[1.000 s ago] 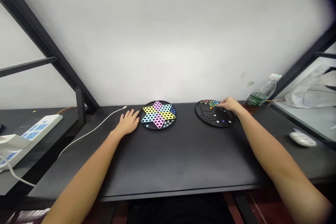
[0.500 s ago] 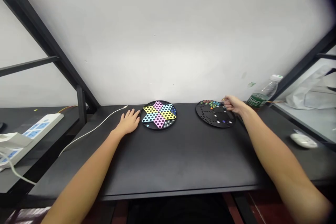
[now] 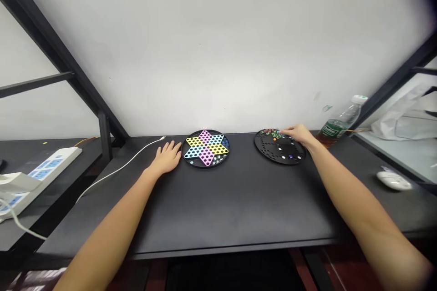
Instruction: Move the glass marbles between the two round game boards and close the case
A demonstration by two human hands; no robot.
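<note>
My left hand (image 3: 166, 158) lies flat on the black table, fingers spread, at the left rim of a round Chinese checkers board (image 3: 205, 164) with a pink, yellow and light-blue star. Clear and blue marbles sit along that board's right side. Over the far right rim of a second, black round board (image 3: 269, 151) is my right hand (image 3: 297, 132). Its fingers are pressed together, with the tips at a cluster of colored marbles (image 3: 276, 133); whatever they hold is too small to make out. White, orange and blue marbles are scattered over this board.
A tilted bottle (image 3: 336, 126) with a green label stands behind my right forearm. A white computer mouse (image 3: 394, 179) lies at the right. On the left are a white cable (image 3: 119, 169) and a power strip (image 3: 51, 168). Black metal bars slope at both sides.
My right hand has moved left along the far rim of the black board, its fingertips now at the marble cluster. The left hand stays where it was.
</note>
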